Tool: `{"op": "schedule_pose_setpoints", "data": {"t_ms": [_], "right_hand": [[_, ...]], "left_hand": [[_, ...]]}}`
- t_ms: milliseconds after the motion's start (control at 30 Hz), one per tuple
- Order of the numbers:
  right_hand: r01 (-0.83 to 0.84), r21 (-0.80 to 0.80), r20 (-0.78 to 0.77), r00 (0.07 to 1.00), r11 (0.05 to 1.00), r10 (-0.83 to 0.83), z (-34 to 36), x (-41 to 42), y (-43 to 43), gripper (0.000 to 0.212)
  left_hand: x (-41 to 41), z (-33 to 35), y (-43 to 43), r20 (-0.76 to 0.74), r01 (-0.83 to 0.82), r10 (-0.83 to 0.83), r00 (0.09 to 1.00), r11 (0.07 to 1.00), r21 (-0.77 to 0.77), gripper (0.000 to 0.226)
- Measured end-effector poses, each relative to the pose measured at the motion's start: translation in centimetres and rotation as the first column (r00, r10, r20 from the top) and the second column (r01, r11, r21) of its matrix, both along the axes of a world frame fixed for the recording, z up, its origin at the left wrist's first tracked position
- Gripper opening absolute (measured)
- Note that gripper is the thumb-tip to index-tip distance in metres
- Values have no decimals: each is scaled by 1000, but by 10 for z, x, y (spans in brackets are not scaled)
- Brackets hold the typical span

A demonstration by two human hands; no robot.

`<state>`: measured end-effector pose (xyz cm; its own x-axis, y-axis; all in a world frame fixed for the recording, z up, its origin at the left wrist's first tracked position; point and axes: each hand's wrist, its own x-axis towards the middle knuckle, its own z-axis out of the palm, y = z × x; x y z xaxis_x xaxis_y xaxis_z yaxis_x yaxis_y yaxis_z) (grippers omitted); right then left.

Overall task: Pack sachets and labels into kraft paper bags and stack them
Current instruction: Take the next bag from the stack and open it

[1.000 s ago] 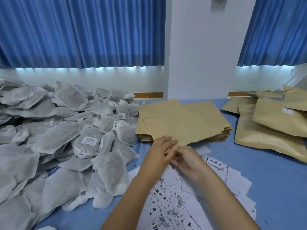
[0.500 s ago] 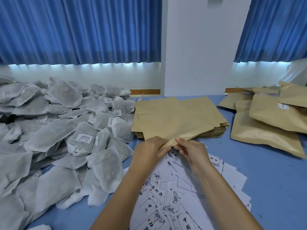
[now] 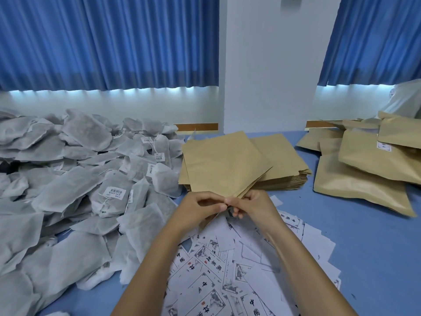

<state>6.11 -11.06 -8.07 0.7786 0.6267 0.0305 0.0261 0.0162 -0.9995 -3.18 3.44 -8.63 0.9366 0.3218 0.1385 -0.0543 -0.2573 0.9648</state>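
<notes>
A blue table carries a heap of grey sachets at left, printed labels near, empty kraft bags stacked at the far middle, and filled bags piled right.

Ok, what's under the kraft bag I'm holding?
The held bag reaches over the stack of flat bags; its near corner, pinched by the left hand and right hand, hangs over printed labels. The stack's top is covered.

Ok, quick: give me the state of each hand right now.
Left hand: fingers curled, pinching the near edge of the top kraft bag.
Right hand: pinching the same bag edge.
</notes>
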Motion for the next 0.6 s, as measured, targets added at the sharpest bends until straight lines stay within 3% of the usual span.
{"op": "schedule_pose_setpoints", "data": {"t_ms": [100, 167, 233, 300, 433, 533, 600], "right_hand": [[-57, 37, -6, 998, 998, 58, -3, 0, 1, 11], [-96, 63, 17, 995, 993, 95, -4, -2, 2, 6], [-102, 66, 46, 994, 993, 99, -7, -3, 5, 8], [-89, 51, 52, 995, 995, 86, -10, -3, 8, 12], [-65, 69, 38, 997, 995, 63, -12, -3, 13, 15], [-43, 64, -2, 999, 997, 44, -12, -4, 19, 27], [-40, 49, -35, 999, 998, 42, -14, -8, 25, 28]], "left_hand": [[-1, 2, 0, 8, -23, 23, 1000, 1000, -14, 9], [-2, 2, -4, 94, -118, 100, 991, 972, 202, 9], [0, 1, -9, 144, -142, 79, 986, 850, 507, 18], [2, 0, -12, 118, -134, 76, 990, 774, 619, 21], [4, 1, -19, 260, -335, 213, 942, 665, 667, 9], [5, 6, -18, 427, -571, 384, 818, 624, 533, 9], [4, 7, -12, 476, -645, 438, 762, 577, 501, 6]]}}
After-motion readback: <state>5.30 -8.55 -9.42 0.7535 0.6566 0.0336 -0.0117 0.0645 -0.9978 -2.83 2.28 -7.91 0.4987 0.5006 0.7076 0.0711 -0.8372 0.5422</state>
